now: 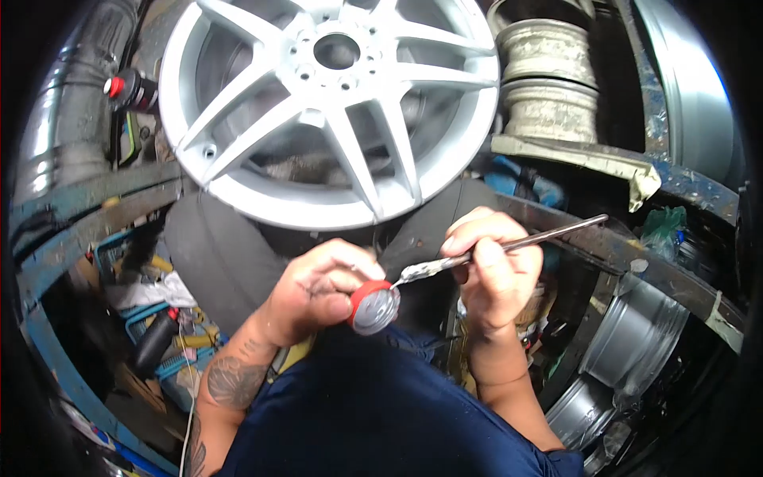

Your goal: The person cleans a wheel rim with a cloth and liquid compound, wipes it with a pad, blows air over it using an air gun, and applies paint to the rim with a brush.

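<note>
In front of my body, my left hand (324,288) grips a small round red cap (373,307) with silver-grey paint inside. Its paint-smeared opening faces up toward me. My right hand (499,266) is closed around the dark handle of a slim paintbrush (548,236), whose handle points up to the right. The brush's silver-coated tip is at the cap's right rim and seems to touch it. Just beyond both hands lies a large silver alloy wheel (342,95), spoked face up, near my knees.
A dark bottle with a red top (131,90) stands left of the wheel. Stacked worn rims (550,75) are at the back right, more silver rims (636,326) at lower right. Blue metal rails (103,195) run along both sides. A blue basket (171,350) holds tools at left.
</note>
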`<state>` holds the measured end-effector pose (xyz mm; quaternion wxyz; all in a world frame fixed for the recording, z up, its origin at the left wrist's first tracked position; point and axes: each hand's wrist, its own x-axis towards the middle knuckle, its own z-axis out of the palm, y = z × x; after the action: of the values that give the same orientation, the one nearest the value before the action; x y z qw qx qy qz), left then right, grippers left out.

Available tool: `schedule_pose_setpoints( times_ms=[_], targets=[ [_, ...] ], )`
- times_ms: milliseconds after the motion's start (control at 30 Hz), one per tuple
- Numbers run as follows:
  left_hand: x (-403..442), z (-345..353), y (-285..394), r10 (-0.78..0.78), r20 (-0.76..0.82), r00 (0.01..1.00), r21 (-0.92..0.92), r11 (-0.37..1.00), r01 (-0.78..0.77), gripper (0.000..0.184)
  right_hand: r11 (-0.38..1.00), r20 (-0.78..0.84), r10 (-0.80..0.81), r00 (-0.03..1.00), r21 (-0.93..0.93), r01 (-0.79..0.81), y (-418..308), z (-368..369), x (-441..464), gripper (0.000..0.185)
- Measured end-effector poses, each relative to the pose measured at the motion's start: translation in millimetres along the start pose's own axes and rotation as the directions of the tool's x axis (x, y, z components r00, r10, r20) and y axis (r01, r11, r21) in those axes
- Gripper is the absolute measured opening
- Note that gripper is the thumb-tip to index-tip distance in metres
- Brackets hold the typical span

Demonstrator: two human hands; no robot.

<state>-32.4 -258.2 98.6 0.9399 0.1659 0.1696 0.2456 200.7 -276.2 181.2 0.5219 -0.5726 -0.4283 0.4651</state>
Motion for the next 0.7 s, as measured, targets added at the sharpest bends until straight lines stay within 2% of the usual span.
schedule_pose_setpoints(
  times_ms=[67, 133, 167, 200, 267, 300, 367, 467, 533, 600, 667, 700],
  targets=[
    [1, -6, 7, -0.069, -0.031, 0.997, 0.033, 0.997, 0.07, 0.052, 0.998, -0.003, -0.029, 1.0, -0.054, 0.029, 3, -6, 13, 0.026],
    [3, -19, 9, -0.02, -0.038, 0.999, 0.102, 0.995, 0.024, 0.048, 0.998, -0.131, 0.009, 0.991, 0.067, 0.0, 3, -23, 31, 0.029],
    [4, -25, 9, 0.007, -0.018, 1.0, 0.09, 0.996, -0.005, 0.05, 0.986, -0.145, -0.113, 0.983, 0.103, 0.129, 9, -37, 47, 0.032],
    [6, -30, 11, 0.018, -0.014, 1.0, 0.052, 0.998, -0.017, 0.052, 0.949, -0.175, -0.179, 0.968, 0.229, 0.217, 18, -54, 61, 0.037],
    [9, -38, 13, 0.04, -0.007, 0.999, -0.025, 0.999, -0.04, 0.056, 0.919, -0.447, -0.079, 0.891, 0.314, 0.239, 9, -62, 87, 0.042],
    [10, -42, 16, -0.005, -0.009, 1.0, -0.014, 1.0, 0.005, 0.059, 0.929, -0.463, -0.132, 0.877, 0.25, 0.272, 11, -69, 102, 0.044],
    [13, -54, 11, -0.072, 0.001, 0.997, -0.011, 0.997, 0.072, 0.06, 0.95, -0.439, -0.198, 0.876, 0.136, 0.282, 25, -86, 134, 0.046],
    [20, -34, 23, -0.105, -0.185, 0.977, -0.063, 0.993, 0.095, 0.064, 0.954, -0.33, -0.252, 0.91, 0.074, 0.291, 51, -95, 192, 0.037],
    [24, -59, 11, 0.007, -0.009, 1.0, -0.144, 0.99, -0.008, 0.074, 0.949, -0.274, -0.275, 0.922, 0.077, 0.305, 68, -95, 228, 0.026],
    [27, -72, 4, 0.095, -0.005, 0.995, -0.187, 0.978, -0.095, 0.066, 0.958, -0.269, -0.282, 0.921, -0.033, 0.283, 78, -91, 256, 0.025],
    [32, -55, 18, 0.142, -0.167, 0.976, -0.178, 0.969, -0.171, 0.042, 0.94, -0.248, -0.332, 0.91, -0.169, 0.297, 92, -89, 280, 0.021],
    [31, -59, 17, 0.16, -0.162, 0.974, -0.172, 0.967, -0.187, 0.048, 0.93, -0.239, -0.35, 0.906, -0.204, 0.305, 96, -84, 291, 0.02]
  ],
)
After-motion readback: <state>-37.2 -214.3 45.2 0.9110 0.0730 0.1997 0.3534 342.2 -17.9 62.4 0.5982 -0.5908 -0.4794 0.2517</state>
